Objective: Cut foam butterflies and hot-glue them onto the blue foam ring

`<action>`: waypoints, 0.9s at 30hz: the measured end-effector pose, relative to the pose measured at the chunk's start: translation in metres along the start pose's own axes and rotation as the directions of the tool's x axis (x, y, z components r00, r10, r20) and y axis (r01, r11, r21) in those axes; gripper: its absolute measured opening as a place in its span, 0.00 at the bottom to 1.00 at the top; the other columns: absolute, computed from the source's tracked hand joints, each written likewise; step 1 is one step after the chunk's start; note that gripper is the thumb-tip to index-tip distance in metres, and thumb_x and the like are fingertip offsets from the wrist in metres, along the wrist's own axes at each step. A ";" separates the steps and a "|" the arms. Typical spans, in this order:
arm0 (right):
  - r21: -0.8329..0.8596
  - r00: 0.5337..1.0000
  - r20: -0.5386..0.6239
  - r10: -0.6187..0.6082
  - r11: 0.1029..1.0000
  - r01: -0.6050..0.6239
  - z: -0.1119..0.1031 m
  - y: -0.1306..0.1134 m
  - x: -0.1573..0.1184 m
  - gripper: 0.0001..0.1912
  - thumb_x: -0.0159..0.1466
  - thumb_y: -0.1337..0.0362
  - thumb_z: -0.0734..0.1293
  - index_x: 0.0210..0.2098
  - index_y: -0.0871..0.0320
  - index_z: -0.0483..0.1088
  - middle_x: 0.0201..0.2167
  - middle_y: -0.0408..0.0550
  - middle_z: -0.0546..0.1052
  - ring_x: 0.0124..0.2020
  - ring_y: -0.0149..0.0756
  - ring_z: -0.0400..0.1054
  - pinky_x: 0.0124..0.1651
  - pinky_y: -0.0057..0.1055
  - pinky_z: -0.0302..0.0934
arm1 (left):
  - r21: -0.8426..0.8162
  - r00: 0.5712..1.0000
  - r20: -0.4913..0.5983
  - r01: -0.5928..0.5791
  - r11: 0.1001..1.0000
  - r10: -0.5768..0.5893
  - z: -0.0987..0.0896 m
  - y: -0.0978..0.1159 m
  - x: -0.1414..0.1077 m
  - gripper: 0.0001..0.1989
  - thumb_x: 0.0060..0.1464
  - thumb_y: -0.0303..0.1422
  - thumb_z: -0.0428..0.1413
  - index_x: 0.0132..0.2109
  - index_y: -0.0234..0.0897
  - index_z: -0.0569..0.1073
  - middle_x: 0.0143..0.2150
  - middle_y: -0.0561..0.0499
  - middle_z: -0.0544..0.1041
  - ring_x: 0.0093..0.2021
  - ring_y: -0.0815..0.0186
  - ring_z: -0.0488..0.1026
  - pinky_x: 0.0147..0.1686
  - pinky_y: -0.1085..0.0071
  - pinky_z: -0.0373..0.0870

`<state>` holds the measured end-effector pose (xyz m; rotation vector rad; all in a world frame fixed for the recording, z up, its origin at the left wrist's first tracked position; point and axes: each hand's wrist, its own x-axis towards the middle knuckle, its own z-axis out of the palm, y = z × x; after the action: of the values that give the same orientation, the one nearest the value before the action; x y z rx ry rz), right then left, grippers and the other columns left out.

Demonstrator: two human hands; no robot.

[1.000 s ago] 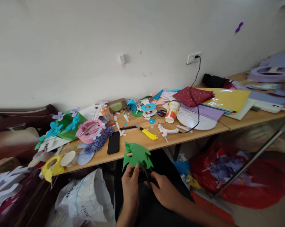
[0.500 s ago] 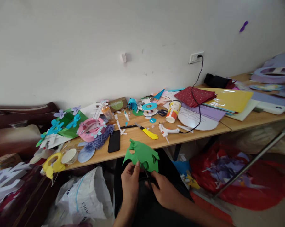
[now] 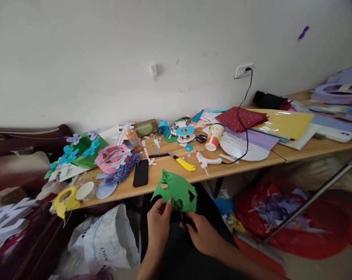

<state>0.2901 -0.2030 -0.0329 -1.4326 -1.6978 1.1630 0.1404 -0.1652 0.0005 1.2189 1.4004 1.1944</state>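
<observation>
In the head view, we had the green sheet (image 3: 180, 184) raised over our lap (image 3: 181, 256), just in front of the near edge of the table (image 3: 155, 178). Our left hand (image 3: 159, 217) pinched the sheet's lower edge between thumb and fingers. Our right hand (image 3: 200, 231) was closed around dark scissors (image 3: 184, 221), set against the sheet; we could not tell how far their blades were parted.

Below the table on the right, a red bag (image 3: 324, 241) lay spread open with purple scraps (image 3: 276, 210) in it. On the left sat a white bag (image 3: 107, 237), mouth open, its contents hidden from us. On the table, the bowl (image 3: 86, 191) stood beside the yellow cutout (image 3: 65, 200), showing a pale inside. The orange bottle (image 3: 134, 140) stood near the box (image 3: 145, 127), and the paper cup (image 3: 212, 138) near the glue gun (image 3: 209, 160); we could not see into the box.
</observation>
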 end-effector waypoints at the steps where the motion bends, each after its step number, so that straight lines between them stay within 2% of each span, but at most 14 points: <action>1: -0.006 1.000 -0.001 0.002 1.000 -0.002 -0.001 0.000 0.000 0.11 0.61 0.70 0.59 0.42 0.59 0.70 0.42 0.54 0.78 0.47 0.41 0.72 0.51 0.32 0.61 | 0.008 1.000 0.012 0.000 1.000 0.000 -0.001 0.003 0.000 0.17 0.51 0.46 0.62 0.33 0.34 0.77 0.28 0.49 0.77 0.30 0.65 0.72 0.31 0.73 0.68; 7: -0.024 1.000 0.019 -0.006 1.000 0.006 -0.005 -0.004 -0.003 0.09 0.62 0.69 0.60 0.39 0.57 0.69 0.39 0.51 0.78 0.44 0.39 0.73 0.49 0.31 0.62 | 0.110 0.997 0.070 -0.023 0.994 0.015 -0.012 0.020 0.001 0.16 0.51 0.45 0.61 0.30 0.35 0.77 0.25 0.50 0.76 0.28 0.65 0.71 0.29 0.73 0.66; 12: -0.112 1.000 0.004 0.005 0.994 -0.005 -0.009 -0.010 -0.003 0.07 0.62 0.71 0.59 0.37 0.57 0.68 0.38 0.51 0.77 0.43 0.40 0.72 0.47 0.32 0.61 | 0.167 0.988 0.151 -0.026 0.986 0.001 -0.018 0.028 0.006 0.15 0.52 0.44 0.61 0.29 0.35 0.77 0.23 0.52 0.74 0.26 0.66 0.69 0.27 0.74 0.63; 14: -0.125 1.000 -0.009 0.011 0.992 -0.012 -0.011 -0.012 -0.002 0.08 0.61 0.71 0.60 0.37 0.57 0.68 0.38 0.51 0.77 0.42 0.40 0.72 0.45 0.32 0.61 | 0.109 0.989 0.148 -0.004 0.994 -0.013 -0.015 0.025 0.006 0.16 0.51 0.44 0.61 0.29 0.35 0.77 0.24 0.52 0.73 0.27 0.66 0.69 0.28 0.74 0.63; 17: -0.103 1.000 -0.027 0.003 0.995 -0.006 -0.013 -0.014 -0.001 0.09 0.61 0.72 0.60 0.39 0.57 0.68 0.39 0.50 0.77 0.43 0.39 0.72 0.46 0.31 0.61 | -0.090 0.993 0.108 0.046 0.995 -0.036 -0.007 0.014 0.004 0.15 0.52 0.44 0.61 0.32 0.35 0.76 0.27 0.52 0.74 0.29 0.67 0.69 0.32 0.73 0.66; 19: -0.108 1.000 -0.029 0.004 0.994 -0.007 -0.014 -0.014 -0.001 0.09 0.61 0.71 0.60 0.40 0.57 0.69 0.40 0.51 0.78 0.43 0.39 0.72 0.46 0.31 0.61 | -0.159 0.995 0.085 0.057 0.986 -0.044 -0.003 0.007 0.002 0.15 0.54 0.44 0.60 0.32 0.35 0.75 0.27 0.53 0.73 0.29 0.68 0.68 0.32 0.74 0.66; 22: -0.156 1.000 -0.022 0.018 0.987 -0.021 -0.015 -0.013 -0.002 0.08 0.62 0.70 0.60 0.39 0.57 0.69 0.39 0.51 0.78 0.42 0.40 0.72 0.45 0.31 0.60 | -0.085 0.994 0.101 0.041 0.995 -0.033 -0.005 0.007 0.002 0.17 0.54 0.45 0.60 0.30 0.34 0.74 0.24 0.54 0.71 0.27 0.69 0.67 0.29 0.75 0.63; 27: -0.200 1.000 -0.011 0.007 0.980 -0.009 -0.017 -0.011 -0.002 0.09 0.63 0.70 0.59 0.40 0.57 0.69 0.40 0.50 0.77 0.43 0.39 0.72 0.46 0.31 0.59 | 0.053 0.981 0.193 -0.011 0.999 0.001 -0.021 0.025 0.007 0.16 0.53 0.45 0.61 0.31 0.33 0.77 0.25 0.52 0.74 0.27 0.67 0.68 0.28 0.74 0.63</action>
<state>0.3011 -0.2012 -0.0151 -1.5638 -1.8463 1.0102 0.1217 -0.1598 0.0276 1.3396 1.2924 1.0188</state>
